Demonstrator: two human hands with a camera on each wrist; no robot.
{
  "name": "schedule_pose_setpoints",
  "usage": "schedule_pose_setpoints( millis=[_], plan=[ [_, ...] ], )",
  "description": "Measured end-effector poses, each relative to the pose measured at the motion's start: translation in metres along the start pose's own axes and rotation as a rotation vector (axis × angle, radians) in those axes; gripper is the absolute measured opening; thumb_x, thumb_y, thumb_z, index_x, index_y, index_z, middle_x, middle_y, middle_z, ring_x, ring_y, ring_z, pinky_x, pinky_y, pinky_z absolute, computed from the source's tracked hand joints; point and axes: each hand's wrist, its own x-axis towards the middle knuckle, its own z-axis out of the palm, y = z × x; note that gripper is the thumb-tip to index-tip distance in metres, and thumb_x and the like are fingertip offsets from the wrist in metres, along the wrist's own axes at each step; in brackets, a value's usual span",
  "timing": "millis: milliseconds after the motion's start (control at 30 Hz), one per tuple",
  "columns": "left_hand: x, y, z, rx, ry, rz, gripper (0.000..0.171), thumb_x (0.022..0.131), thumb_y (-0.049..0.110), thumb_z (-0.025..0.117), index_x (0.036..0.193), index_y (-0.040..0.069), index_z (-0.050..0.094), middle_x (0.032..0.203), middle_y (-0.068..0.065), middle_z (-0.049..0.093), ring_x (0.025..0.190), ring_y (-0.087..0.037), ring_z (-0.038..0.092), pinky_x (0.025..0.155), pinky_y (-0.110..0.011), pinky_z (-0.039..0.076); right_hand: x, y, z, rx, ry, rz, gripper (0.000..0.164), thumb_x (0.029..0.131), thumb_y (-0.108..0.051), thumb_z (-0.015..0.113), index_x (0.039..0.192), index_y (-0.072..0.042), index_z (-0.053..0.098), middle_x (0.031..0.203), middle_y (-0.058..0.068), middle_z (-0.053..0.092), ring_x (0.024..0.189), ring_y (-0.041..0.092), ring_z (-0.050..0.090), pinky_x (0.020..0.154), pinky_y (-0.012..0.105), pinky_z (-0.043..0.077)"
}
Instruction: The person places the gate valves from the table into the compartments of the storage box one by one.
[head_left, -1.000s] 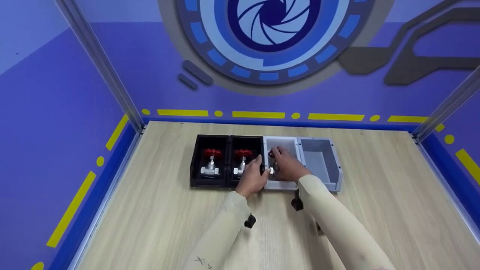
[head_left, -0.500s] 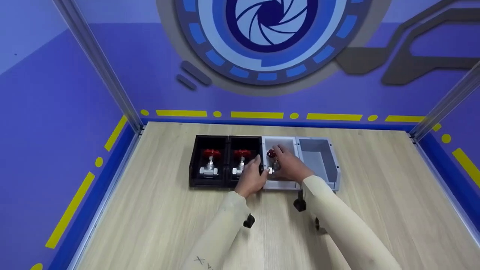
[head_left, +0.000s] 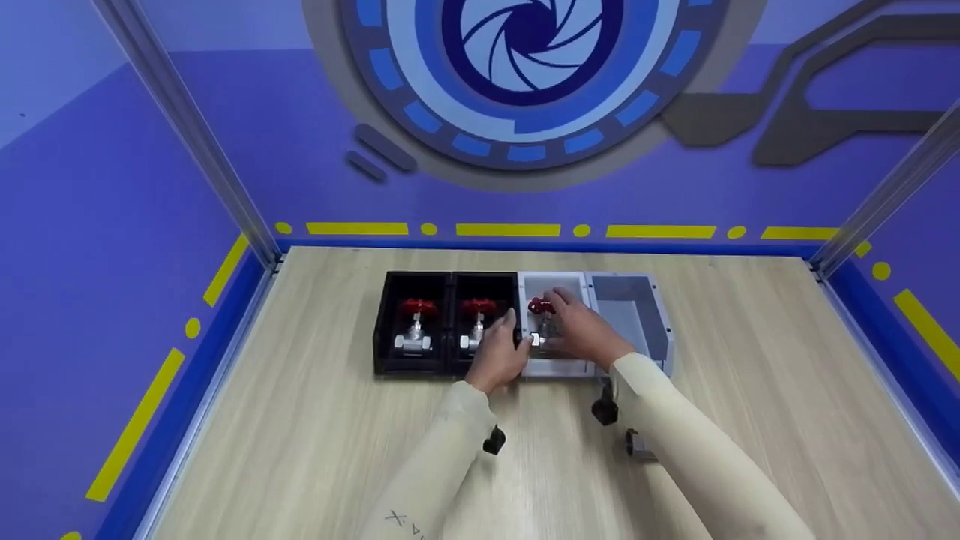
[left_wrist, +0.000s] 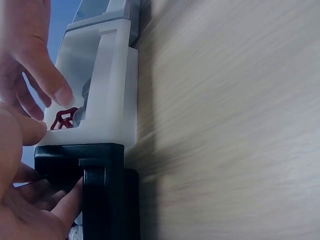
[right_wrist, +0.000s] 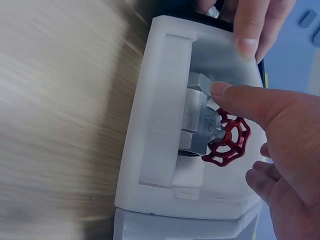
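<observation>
In the head view a valve with a red handwheel [head_left: 540, 305] stands in the white storage bin [head_left: 555, 367]. My right hand [head_left: 589, 334] reaches over that bin; the right wrist view has its thumb at the upper hex end of the valve [right_wrist: 195, 117], other fingers beyond the wheel, not wrapped round it. My left hand [head_left: 497, 355] pinches the adjoining walls of the white bin and the black bin [left_wrist: 102, 200] beside it, thumb on the white side and fingers inside the black one. Partly behind this hand stands another red-wheeled valve [head_left: 472, 343].
Leftmost, a further black bin [head_left: 382, 330] holds a red-wheeled valve [head_left: 412, 343]. A grey bin [head_left: 664, 322] closes the row at the right. A silver metal piece [head_left: 639, 446] lies on the wooden table, partly hidden by the right sleeve. Blue panels surround the table.
My right hand has drawn back slightly to the right, uncovering more of the red wheel. The left hand keeps its hold. The whole head view has shifted a little to the left.
</observation>
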Motion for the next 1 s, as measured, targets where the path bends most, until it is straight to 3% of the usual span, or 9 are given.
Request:
schedule_pose_setpoints(
  millis=[433,633,833,1000],
  plan=[
    [-0.003,0.003,-0.002,-0.059,-0.012,-0.053,0.062,0.094,0.021,0.06,0.146,-0.005,0.036,0.146,-0.022,0.046,0.136,-0.029,0.044,0.112,-0.039,0.037,-0.01,-0.007,-0.007,0.029,0.025,-0.016,0.085,0.081,-0.024,0.078,0.148,0.0,0.033,0.153,0.024,0.032,0.133,0.041,0.044,0.105,0.05,0.044],
    [-0.003,0.005,-0.004,-0.059,-0.023,-0.075,0.065,0.094,0.024,0.06,0.147,-0.002,0.035,0.149,-0.018,0.043,0.139,-0.027,0.041,0.114,-0.039,0.035,-0.016,-0.005,-0.011,0.052,0.015,0.018,0.087,0.081,-0.024,0.077,0.151,-0.003,0.029,0.156,0.022,0.028,0.135,0.042,0.041,0.105,0.05,0.043],
    [-0.003,0.007,-0.001,-0.057,0.02,-0.038,0.068,0.092,0.024,0.063,0.148,-0.003,0.034,0.15,-0.018,0.041,0.138,-0.03,0.041,0.114,-0.04,0.035,-0.021,-0.001,-0.014,0.05,0.02,0.04,0.086,0.081,-0.023,0.078,0.15,-0.003,0.03,0.155,0.021,0.03,0.138,0.04,0.038,0.11,0.051,0.038],
    [-0.002,0.011,-0.001,-0.019,0.045,-0.018,0.068,0.092,0.028,0.062,0.147,-0.003,0.035,0.149,-0.018,0.042,0.137,-0.031,0.043,0.113,-0.041,0.036,-0.025,0.001,-0.017,0.079,-0.018,0.108,0.088,0.082,-0.025,0.078,0.152,-0.008,0.027,0.158,0.018,0.027,0.14,0.039,0.036,0.111,0.052,0.036]
  ],
)
